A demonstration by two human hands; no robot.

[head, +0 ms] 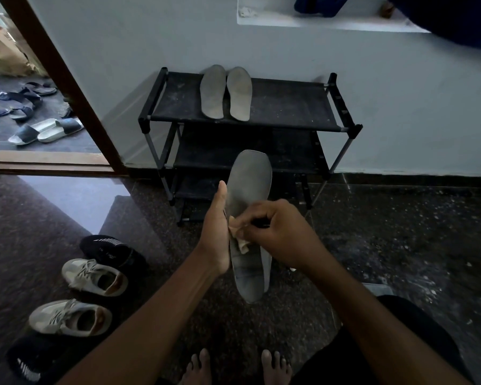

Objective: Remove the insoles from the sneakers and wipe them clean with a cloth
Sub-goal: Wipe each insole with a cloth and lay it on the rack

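The wipe is under way, by the look of it. The left hand (215, 232) has the insole (249, 184) up in front of the shoe rack (289, 107), toe end pointing up and away, heel end hanging down toward the person's bare feet. It grips the insole's left edge around mid-length, thumb laid straight along that edge, the other fingers wrapped behind and out of sight. The right hand (278, 234) comes in from the other side, its fingers (261, 215) curled and bunched on a small pale cloth (238, 234), pressing it onto the insole's face just beside the left palm. A paler strip shows along the lower right edge. Is it a second insole behind, or just the rim? I can't tell.

How will it handle? I'd call it light and floppy, a thin sheet that bends under any push. So the mid-length hold looks right, since it backs the very spot being rubbed. Hold it by the heel alone and the toe would likely flap. The surface looks matte, not slippery.

Two more insoles (213, 91) lie close side by side on the rack's top shelf. On the floor to the left, the pair of grey sneakers (95, 276) sits mouths up, with a black shoe (109, 245) just beyond them and another at the bottom-left corner.
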